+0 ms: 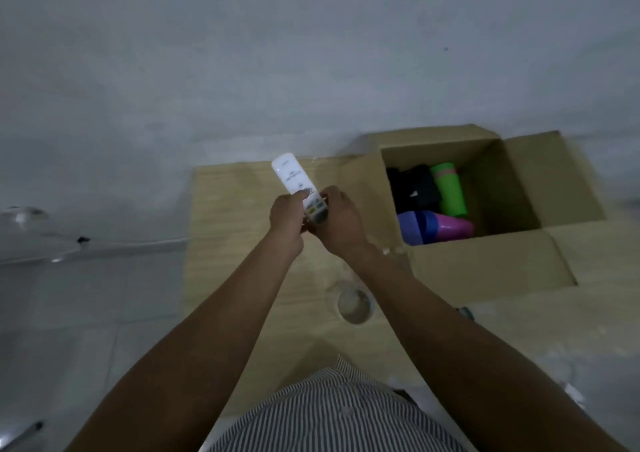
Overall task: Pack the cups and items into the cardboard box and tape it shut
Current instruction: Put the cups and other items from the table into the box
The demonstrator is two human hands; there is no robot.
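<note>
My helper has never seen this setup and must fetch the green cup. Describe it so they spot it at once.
Look in the open cardboard box at the right of the table. The green cup lies on its side inside, next to a black item. It alone is bright green; the purple cup and pink cup lie nearer.

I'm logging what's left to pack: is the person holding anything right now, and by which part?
Yes: a white remote, gripped at its near, lower end by both the left hand and the right hand; its far end sticks up free.

Plain room, grey wall (311,53), wooden table (235,209)
</note>
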